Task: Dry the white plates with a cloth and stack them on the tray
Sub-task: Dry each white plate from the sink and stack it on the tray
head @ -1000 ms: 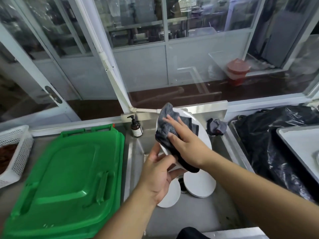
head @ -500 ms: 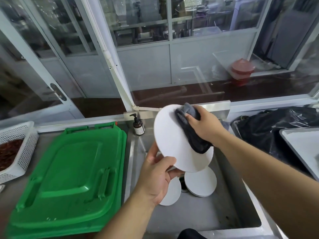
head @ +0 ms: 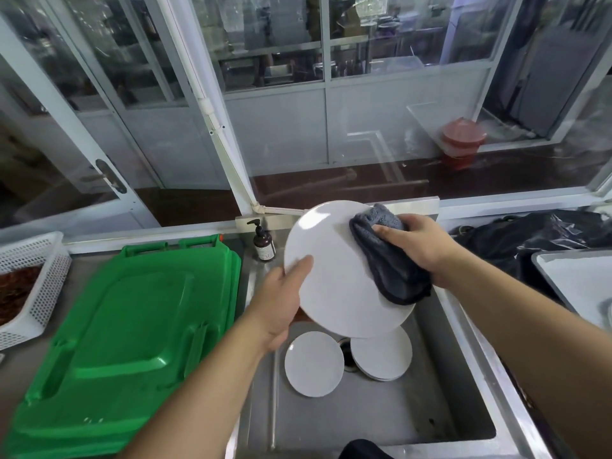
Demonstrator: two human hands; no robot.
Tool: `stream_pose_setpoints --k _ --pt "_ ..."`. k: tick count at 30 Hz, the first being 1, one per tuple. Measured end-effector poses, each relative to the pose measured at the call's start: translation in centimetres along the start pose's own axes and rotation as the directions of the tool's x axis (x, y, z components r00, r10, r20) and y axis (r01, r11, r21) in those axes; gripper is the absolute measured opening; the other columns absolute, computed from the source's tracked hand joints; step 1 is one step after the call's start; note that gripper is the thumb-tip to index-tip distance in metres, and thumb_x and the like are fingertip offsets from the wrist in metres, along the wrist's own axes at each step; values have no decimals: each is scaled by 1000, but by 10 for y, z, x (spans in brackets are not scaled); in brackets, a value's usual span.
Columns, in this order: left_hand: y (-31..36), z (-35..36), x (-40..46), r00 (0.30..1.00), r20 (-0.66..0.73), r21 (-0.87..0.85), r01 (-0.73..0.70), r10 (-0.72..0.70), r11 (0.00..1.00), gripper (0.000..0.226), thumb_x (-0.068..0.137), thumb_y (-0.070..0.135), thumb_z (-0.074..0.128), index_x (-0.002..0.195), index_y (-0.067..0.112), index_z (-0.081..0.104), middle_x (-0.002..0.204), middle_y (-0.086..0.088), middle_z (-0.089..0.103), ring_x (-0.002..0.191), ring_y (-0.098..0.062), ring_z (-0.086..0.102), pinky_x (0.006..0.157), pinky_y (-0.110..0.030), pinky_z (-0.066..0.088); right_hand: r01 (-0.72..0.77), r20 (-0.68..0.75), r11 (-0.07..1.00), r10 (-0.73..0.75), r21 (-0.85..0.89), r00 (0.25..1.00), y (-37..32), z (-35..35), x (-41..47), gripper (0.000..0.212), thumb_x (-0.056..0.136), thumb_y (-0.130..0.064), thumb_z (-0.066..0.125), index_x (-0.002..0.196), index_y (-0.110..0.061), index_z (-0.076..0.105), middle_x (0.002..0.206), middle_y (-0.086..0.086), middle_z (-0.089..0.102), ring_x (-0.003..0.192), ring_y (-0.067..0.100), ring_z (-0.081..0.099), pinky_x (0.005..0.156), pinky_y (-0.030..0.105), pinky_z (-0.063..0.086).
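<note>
White and round, the large flat plate [head: 334, 273] is held tilted over the stainless-steel sink [head: 381, 415], the left hand [head: 281, 299] gripping its lower-left rim, thumb on its face. The right hand [head: 417, 243] grips a dark grey cloth [head: 387, 263] against the plate's right side. Below lie a small white plate [head: 313, 362] and a stack of white plates [head: 381, 357]; the pale tray [head: 576, 279] sits far right.
</note>
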State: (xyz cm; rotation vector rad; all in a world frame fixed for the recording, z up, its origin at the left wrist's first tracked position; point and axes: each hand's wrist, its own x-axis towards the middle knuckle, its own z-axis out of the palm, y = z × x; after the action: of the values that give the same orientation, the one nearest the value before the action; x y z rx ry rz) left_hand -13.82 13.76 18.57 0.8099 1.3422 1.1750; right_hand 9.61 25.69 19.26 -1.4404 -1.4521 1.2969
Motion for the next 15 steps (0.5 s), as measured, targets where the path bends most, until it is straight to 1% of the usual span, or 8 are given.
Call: stream_pose_setpoints --k 2,5,7,9,10,12,13,15 --pt "1 -1 6 994 -74 68 -77 82 995 19 109 29 55 106 21 72 99 11 82 89 -4 77 72 -24 61 31 -30 999 -32 -10 999 -5 3 -1 29 88 -49 82 96 -22 78 84 -6 81 78 14 78 70 30 62" --pt "-3 2 11 971 -161 119 -161 179 980 20 105 40 57 106 27 72 102 18 80 93 -1 75 83 -30 58 33 -131 998 -25 61 991 -4 14 -5 33 86 -51 82 95 -20 78 80 -7 80 76 12 77 62 24 58" --pt "-9 8 11 949 -238 136 -179 208 974 26 99 50 56 103 31 73 102 20 79 94 -3 75 86 -34 59 -56 -192 978 95 199 977 1 24 -10 40 86 -52 82 103 -16 78 85 -4 81 83 18 78 70 30 63" --pt "-14 18 8 922 -309 148 -197 235 969 33 94 58 53 101 34 75 99 19 79 93 -5 75 86 -37 60 -164 -187 891 263 422 947 11 37 -20 38 86 -48 84 105 -15 76 92 2 82 85 25 79 74 36 65" --pt "-17 24 4 910 -336 148 -201 241 968 38 91 62 50 100 34 74 96 20 79 89 -2 74 82 -34 61 -198 -173 835 327 514 929 16 46 -27 34 87 -45 84 103 -17 76 94 4 82 85 27 79 71 37 66" --pt "-24 35 -3 904 -385 73 -173 188 982 46 82 71 47 97 34 71 93 24 78 88 0 73 76 -28 59 -228 -147 741 403 632 903 27 63 -41 27 88 -42 83 100 -20 75 92 4 82 83 28 79 59 36 65" --pt "-29 38 -6 910 -388 30 -146 146 989 48 78 74 46 97 36 69 97 23 78 96 -5 73 82 -30 59 -232 -142 712 423 663 895 32 68 -46 25 89 -41 83 100 -20 75 92 4 82 83 29 79 57 38 65" --pt "-37 42 -11 941 -331 -27 -84 70 996 47 79 71 50 107 39 71 113 16 78 111 -17 72 98 -44 59 -237 -145 703 437 671 888 40 70 -50 25 90 -39 82 103 -19 75 95 6 81 85 32 79 68 47 67"
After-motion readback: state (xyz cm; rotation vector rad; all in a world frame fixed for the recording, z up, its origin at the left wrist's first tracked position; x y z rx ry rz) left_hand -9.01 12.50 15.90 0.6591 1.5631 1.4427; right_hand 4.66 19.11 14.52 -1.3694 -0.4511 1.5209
